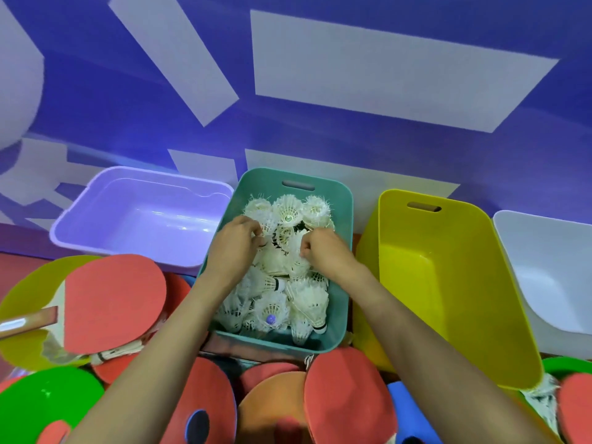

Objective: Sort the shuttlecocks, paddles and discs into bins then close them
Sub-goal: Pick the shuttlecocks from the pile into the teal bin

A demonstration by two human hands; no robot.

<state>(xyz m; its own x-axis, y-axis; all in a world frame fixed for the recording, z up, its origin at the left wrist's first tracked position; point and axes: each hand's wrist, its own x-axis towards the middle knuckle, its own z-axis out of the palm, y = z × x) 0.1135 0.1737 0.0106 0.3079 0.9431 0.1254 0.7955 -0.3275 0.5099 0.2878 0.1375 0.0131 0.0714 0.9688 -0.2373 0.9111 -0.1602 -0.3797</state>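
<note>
Blue wall (320, 129) with pale grey blocks fills the background, and four bins stand in a row at its foot. At the left is a shallow lilac bin (96, 213), empty inside. Next to it sits the teal bin (339, 302), heaped with white shuttlecocks (307, 299). To its right a yellow bin (416, 283) stands tilted and empty, and a white bin (544, 251) shows at the far right edge.

Both hands reach into the teal bin, over the middle of the heap. The left hand (235, 241) is curled, its fingertips (261, 232) pinched on the feathers of a shuttlecock near the bin's left wall. The right hand (323, 251) is closed into a loose fist, knuckles up, its fingers (304, 248) bunched on the feathers of another shuttlecock at the centre. The two hands are near each other but apart.

Near the front, red paddles (115, 299) lie overlapping with flat discs: a green disc (38, 408) at the lower left, a yellow disc (19, 315) under the left paddle, an orange disc (272, 402) at the bottom centre. A few more shuttlecocks lie loose among them, beside the yellow bin's near corner.
</note>
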